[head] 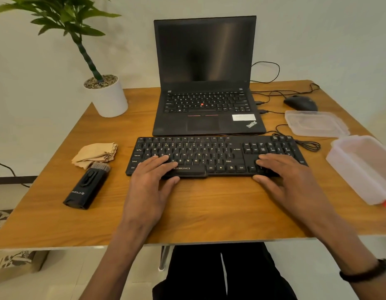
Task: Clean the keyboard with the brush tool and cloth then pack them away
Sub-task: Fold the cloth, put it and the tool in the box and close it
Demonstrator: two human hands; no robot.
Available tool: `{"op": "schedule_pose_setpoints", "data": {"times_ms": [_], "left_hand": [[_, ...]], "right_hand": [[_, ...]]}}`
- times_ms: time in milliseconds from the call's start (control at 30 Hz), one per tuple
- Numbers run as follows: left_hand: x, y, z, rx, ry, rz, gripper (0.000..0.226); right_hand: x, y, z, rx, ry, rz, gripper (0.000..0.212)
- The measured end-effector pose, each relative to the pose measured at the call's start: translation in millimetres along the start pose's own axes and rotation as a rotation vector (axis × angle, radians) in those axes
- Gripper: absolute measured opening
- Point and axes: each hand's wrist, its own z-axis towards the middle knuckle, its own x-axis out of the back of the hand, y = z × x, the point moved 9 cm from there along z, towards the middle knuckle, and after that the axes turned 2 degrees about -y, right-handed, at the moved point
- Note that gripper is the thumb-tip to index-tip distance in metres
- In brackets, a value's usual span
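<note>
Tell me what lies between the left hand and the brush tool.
Only bare table, per the head view. The left hand rests on the keyboard's near edge; the brush tool lies apart to its left, bristles against the cloth.

Two hands: the left hand (152,180) and the right hand (284,176), both lying on one black keyboard (215,155). Left of the left hand lie one cloth (95,154) and one brush tool (87,187). Beyond the hands stands one laptop (206,83). Right of the right hand: one plastic box (365,167), one lid (315,123), one mouse (301,102). Far left, one potted plant (105,94).
</note>
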Motion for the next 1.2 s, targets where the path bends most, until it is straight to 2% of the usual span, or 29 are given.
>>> {"op": "schedule_pose_setpoints", "data": {"times_ms": [267,500,633,867,1067,1200], "left_hand": [[0,1,13,0.000,0.013,0.010,0.047],[1,18,13,-0.023,-0.016,0.065,0.058],[-4,58,17,-0.114,-0.019,0.010,0.053],[-48,176,46,-0.299,-0.176,-0.220,0.046],[-108,263,71,-0.336,-0.316,-0.357,0.044],[-148,289,92,-0.269,-0.357,-0.470,0.044]], "right_hand": [[1,3,14,-0.004,0.022,-0.007,0.048],[6,0,9,-0.006,0.015,0.040,0.053],[29,-1,-5,-0.003,0.127,0.088,0.046],[100,17,-35,0.039,0.436,0.031,0.024],[153,74,-76,-0.234,0.580,0.047,0.013],[171,120,-113,-0.559,0.588,-0.083,0.026]]}}
